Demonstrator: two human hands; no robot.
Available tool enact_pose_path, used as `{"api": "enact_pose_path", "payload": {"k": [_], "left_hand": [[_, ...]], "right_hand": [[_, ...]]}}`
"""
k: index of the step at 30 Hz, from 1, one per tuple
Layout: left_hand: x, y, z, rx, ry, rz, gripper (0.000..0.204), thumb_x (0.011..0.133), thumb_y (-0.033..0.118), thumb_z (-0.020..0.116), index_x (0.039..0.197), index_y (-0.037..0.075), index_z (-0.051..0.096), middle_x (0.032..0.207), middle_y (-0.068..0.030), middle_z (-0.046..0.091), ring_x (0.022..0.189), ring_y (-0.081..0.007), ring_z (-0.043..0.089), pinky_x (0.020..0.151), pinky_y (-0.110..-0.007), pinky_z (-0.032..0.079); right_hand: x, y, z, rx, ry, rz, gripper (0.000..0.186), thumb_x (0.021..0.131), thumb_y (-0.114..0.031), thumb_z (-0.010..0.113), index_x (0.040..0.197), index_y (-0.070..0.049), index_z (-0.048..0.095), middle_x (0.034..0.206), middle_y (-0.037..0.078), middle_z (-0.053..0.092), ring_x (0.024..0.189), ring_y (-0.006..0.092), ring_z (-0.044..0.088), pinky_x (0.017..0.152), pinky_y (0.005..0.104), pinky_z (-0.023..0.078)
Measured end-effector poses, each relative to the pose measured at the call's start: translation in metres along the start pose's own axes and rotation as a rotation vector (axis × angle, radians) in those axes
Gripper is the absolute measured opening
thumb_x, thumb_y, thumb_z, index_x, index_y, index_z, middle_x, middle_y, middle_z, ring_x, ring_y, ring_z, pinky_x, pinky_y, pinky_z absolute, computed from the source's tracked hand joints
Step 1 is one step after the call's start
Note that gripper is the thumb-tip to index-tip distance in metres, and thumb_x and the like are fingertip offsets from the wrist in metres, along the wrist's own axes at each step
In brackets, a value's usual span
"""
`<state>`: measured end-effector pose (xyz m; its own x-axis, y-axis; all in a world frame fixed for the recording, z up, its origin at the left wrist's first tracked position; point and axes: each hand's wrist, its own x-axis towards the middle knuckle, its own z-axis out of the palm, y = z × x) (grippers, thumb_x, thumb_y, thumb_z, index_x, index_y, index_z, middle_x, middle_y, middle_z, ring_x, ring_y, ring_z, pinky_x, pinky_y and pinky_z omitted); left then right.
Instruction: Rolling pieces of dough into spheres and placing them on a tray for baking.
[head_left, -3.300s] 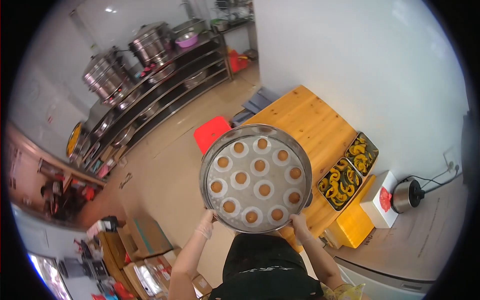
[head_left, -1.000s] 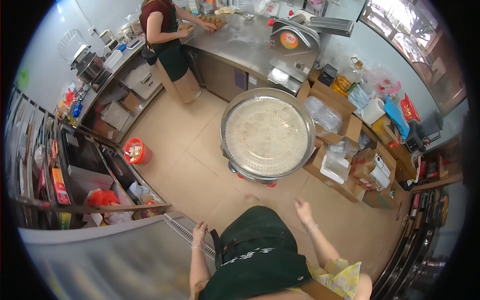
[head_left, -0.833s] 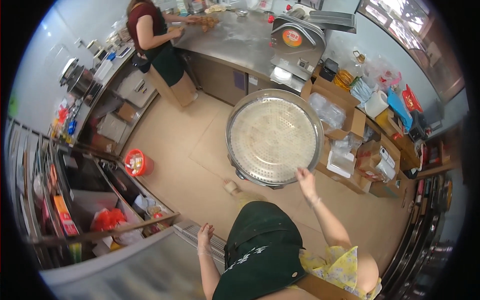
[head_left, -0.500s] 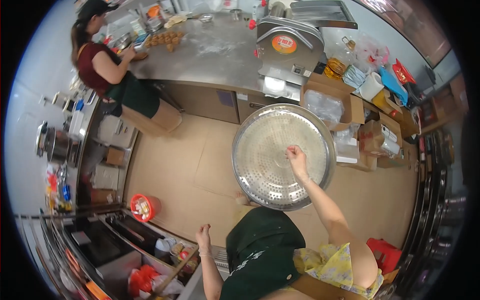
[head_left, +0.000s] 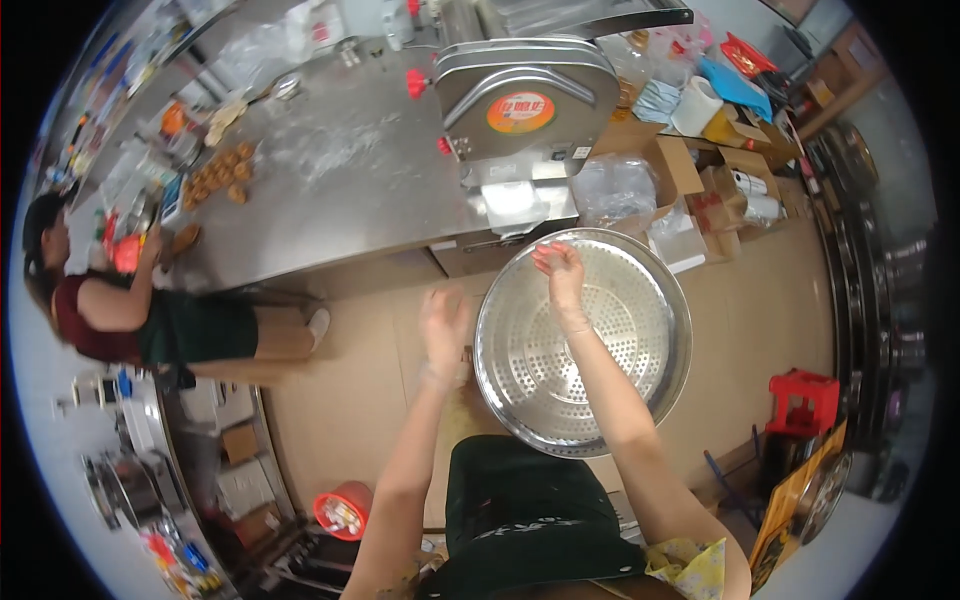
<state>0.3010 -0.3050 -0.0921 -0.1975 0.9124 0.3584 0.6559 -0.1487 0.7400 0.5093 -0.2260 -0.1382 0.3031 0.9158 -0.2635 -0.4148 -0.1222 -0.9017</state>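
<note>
A large round metal steamer tray [head_left: 640,375], with rows of small holes and a raised rim, is in front of my dark green apron. My right hand [head_left: 563,275] hovers over its upper part, fingers loosely bent and apart, with nothing visible in them. Left of the tray's rim, my left hand [head_left: 445,325] is raised and smeared by motion, so its fingers do not show clearly. What supports the tray is hidden beneath it.
A metal worktable [head_left: 330,190] dusted with flour carries small brown dough pieces [head_left: 218,175] and a dough-rolling machine [head_left: 530,110]. Another person [head_left: 110,310] stands at its left end. Cardboard boxes [head_left: 680,180] line the right. A red bucket [head_left: 343,510] and red stool [head_left: 803,402] are on the floor.
My left hand has come up from low left to beside the tray. The right hand has shifted toward the tray's far rim, its fingers looser. The view has turned right.
</note>
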Motion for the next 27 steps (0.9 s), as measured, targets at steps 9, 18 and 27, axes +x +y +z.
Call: {"api": "enact_pose_path", "payload": {"k": [9, 18, 27], "left_hand": [[0.143, -0.035, 0.140, 0.192, -0.219, 0.459, 0.028, 0.070, 0.006, 0.076, 0.095, 0.006, 0.065, 0.116, -0.0128, 0.062, 0.110, -0.0320, 0.059, 0.092, -0.043, 0.050], [0.150, -0.046, 0.154, -0.379, -0.229, -0.033, 0.009, 0.078, 0.003, 0.072, 0.084, 0.006, 0.065, 0.121, -0.0148, 0.063, 0.112, -0.0334, 0.060, 0.094, -0.039, 0.050], [0.152, -0.048, 0.152, -0.458, -0.298, -0.098, 0.009, 0.081, 0.008, 0.072, 0.089, 0.006, 0.068, 0.117, -0.0163, 0.065, 0.113, -0.0324, 0.060, 0.095, -0.041, 0.047]], "right_hand": [[0.048, 0.058, 0.056, 0.126, 0.284, 0.009, 0.022, 0.093, 0.005, 0.052, 0.115, 0.006, 0.049, 0.110, 0.022, 0.062, 0.100, 0.0296, 0.065, 0.089, 0.0372, 0.057], [0.062, 0.047, 0.105, -0.038, 0.537, 0.013, 0.029, 0.089, 0.003, 0.058, 0.116, 0.011, 0.060, 0.101, 0.015, 0.067, 0.083, 0.0202, 0.066, 0.075, 0.0292, 0.055], [0.095, 0.049, 0.111, -0.281, 0.682, 0.094, 0.016, 0.086, -0.004, 0.069, 0.097, 0.006, 0.064, 0.079, 0.006, 0.064, 0.066, 0.0124, 0.057, 0.056, 0.0268, 0.047]]}}
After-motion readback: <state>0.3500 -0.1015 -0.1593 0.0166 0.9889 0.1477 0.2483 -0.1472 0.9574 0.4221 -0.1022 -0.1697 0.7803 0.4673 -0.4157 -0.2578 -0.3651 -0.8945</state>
